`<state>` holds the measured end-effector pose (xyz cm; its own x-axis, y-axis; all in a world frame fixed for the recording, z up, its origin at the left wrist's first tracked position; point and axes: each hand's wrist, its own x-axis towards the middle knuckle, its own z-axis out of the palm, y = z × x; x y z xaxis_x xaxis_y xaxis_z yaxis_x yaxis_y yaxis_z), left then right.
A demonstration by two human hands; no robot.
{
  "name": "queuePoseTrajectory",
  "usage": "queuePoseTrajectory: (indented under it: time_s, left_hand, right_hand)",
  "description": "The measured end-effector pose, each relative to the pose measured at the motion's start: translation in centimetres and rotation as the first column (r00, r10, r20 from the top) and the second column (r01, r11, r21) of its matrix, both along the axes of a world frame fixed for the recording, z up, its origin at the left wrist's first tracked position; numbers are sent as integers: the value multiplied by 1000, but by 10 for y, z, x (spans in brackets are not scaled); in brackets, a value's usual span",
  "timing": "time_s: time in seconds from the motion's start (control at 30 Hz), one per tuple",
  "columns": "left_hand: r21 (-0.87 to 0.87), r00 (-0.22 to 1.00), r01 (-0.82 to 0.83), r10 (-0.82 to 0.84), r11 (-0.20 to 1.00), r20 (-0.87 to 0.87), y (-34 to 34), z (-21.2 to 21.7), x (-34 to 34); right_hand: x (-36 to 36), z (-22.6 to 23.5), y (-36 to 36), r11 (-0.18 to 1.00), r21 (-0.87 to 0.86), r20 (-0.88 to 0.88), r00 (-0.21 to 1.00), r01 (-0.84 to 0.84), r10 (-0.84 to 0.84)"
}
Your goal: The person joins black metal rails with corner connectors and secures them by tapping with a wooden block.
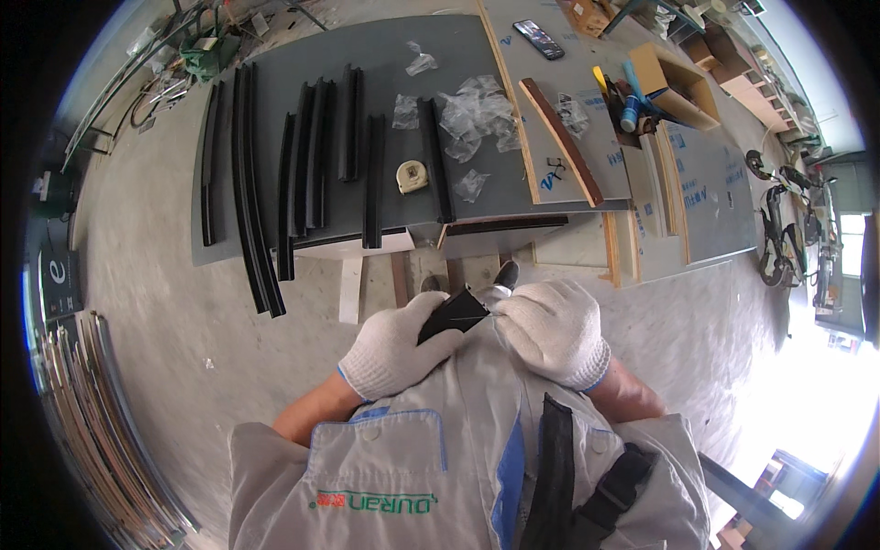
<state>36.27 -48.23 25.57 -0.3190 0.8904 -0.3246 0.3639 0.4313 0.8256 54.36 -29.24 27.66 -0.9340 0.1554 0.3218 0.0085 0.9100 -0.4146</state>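
Note:
Both my hands wear white knit gloves and are close to my body, below the table's front edge. My left hand (394, 344) is wrapped round a short black piece (452, 316) with flat sides, tilted up to the right. At that piece's right end, my right hand (555, 332) has its fingers pinched together on a shiny, clear bit that looks like plastic film (492, 294). The fingertips hide part of the film, and I cannot tell whether it is attached to the black piece.
Several long black profiles (373, 183) lie on the dark grey table (270, 82), some jutting past its front edge. Among them are a tape measure (412, 177) and crumpled clear bags (477, 115). Rightward lie a phone (538, 39), a brown strip (561, 142) and an open carton (678, 87).

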Motion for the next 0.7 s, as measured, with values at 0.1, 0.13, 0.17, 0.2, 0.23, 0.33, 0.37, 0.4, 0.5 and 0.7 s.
queuePoseTrajectory:
  time_s: [0.1, 0.13, 0.17, 0.2, 0.23, 0.33, 0.37, 0.4, 0.5, 0.7]
  left_hand:
    - [13, 1000, 19, -19, 1000, 0, 3, -1, 2]
    - [21, 1000, 23, -23, 1000, 4, 5, -1, 3]
    - [28, 1000, 20, -20, 999, 6, 5, -1, 3]
    - [13, 999, 24, -24, 1000, 27, 4, -2, 3]
    - [-2, 998, 28, -28, 1000, 49, 1, -2, 3]
    - [3, 994, 35, -35, 999, 99, 5, -5, 0]
    - [9, 993, 37, -38, 999, 110, 6, -4, -1]
    - [25, 995, 56, -58, 998, 85, 5, -4, -1]
    - [43, 994, 108, -109, 993, 25, 3, -4, 4]
    - [118, 961, 90, -117, 989, 249, 0, 0, -7]
  right_hand:
    - [-2, 0, -3, 997, 79, -54, 998, 16, -11]
    - [-3, 1, -3, 995, 98, -73, 997, 27, -20]
    - [-1, -1, 1, 991, 115, -12, 998, 66, -65]
    - [3, -3, 8, 986, 134, 48, 993, 104, -111]
    - [4, -5, 16, 978, 155, 107, 982, 139, -157]
    - [3, 3, 21, 968, -3, -70, 965, 252, -252]
    - [2, 2, 14, 981, -32, -79, 978, 190, -192]
    - [-2, 0, 3, 990, -59, -89, 987, 127, -132]
    - [-1, -5, 16, 982, 7, 2, 982, 188, -188]
    - [6, -8, 3, 870, -477, 92, 992, 120, -86]
